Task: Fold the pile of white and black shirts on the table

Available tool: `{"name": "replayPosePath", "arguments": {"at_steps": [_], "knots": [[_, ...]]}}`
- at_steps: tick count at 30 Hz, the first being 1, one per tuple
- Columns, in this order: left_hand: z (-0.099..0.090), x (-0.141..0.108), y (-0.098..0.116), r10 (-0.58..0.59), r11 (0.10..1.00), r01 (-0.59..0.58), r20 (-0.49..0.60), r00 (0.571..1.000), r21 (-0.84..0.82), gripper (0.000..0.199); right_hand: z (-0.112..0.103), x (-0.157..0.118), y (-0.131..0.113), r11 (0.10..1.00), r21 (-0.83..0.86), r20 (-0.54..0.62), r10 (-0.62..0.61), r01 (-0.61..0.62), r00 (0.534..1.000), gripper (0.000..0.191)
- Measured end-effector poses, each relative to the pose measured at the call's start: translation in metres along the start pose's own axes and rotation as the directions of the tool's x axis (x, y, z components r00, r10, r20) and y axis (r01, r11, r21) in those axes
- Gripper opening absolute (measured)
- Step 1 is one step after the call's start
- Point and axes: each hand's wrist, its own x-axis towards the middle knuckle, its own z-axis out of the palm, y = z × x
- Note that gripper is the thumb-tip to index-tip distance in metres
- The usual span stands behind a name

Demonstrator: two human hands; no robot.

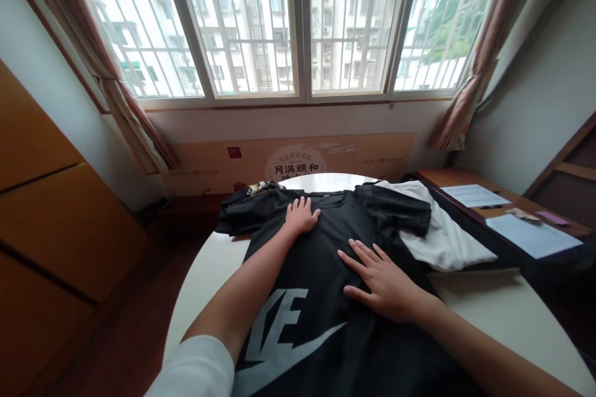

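A black T-shirt with a large grey printed logo lies spread out on a round white table, its collar at the far side. My left hand rests on the shirt just below the collar's left part, fingers stretched out. Lower and to the right, my right hand lies on the shirt's chest with its fingers spread. Both palms face down, and neither hand grips anything. My left forearm covers part of the printed letters.
White cloth lies folded on the table's right side, beside the shirt's sleeve. The table's rim curves on the left. Papers lie on a wooden desk at the right. A barred window stands behind, with orange cabinets at left.
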Motion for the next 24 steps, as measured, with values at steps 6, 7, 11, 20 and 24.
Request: {"name": "replayPosePath", "arguments": {"at_steps": [6, 7, 11, 20, 24], "knots": [[-0.002, 0.036, -0.013, -0.03, 1.0, 0.029, -0.022, 0.999, -0.011, 0.091, 0.002, 0.008, 0.0, 0.997, 0.034, 0.014, 0.075, -0.075, 0.997, 0.097], [-0.002, 0.039, -0.014, -0.042, 0.999, 0.042, -0.024, 0.999, -0.005, 0.09, 0.001, 0.009, 0.0, 0.996, 0.035, 0.019, 0.082, -0.083, 0.996, 0.098], [0.0, 0.044, -0.015, -0.075, 0.997, 0.076, -0.038, 0.996, 0.023, 0.084, -0.003, 0.007, 0.001, 0.997, 0.065, 0.05, 0.043, -0.046, 0.998, 0.097], [-0.004, 0.026, -0.012, -0.08, 0.993, 0.101, -0.281, 0.956, 0.06, 0.056, -0.029, 0.034, 0.046, 0.991, 0.064, -0.213, 0.131, -0.12, 0.968, 0.078], [-0.008, 0.021, -0.005, -0.044, 0.992, 0.075, -0.283, 0.958, 0.099, 0.046, -0.04, 0.103, 0.064, 0.959, 0.038, -0.081, 0.284, -0.282, 0.955, 0.086]]}}
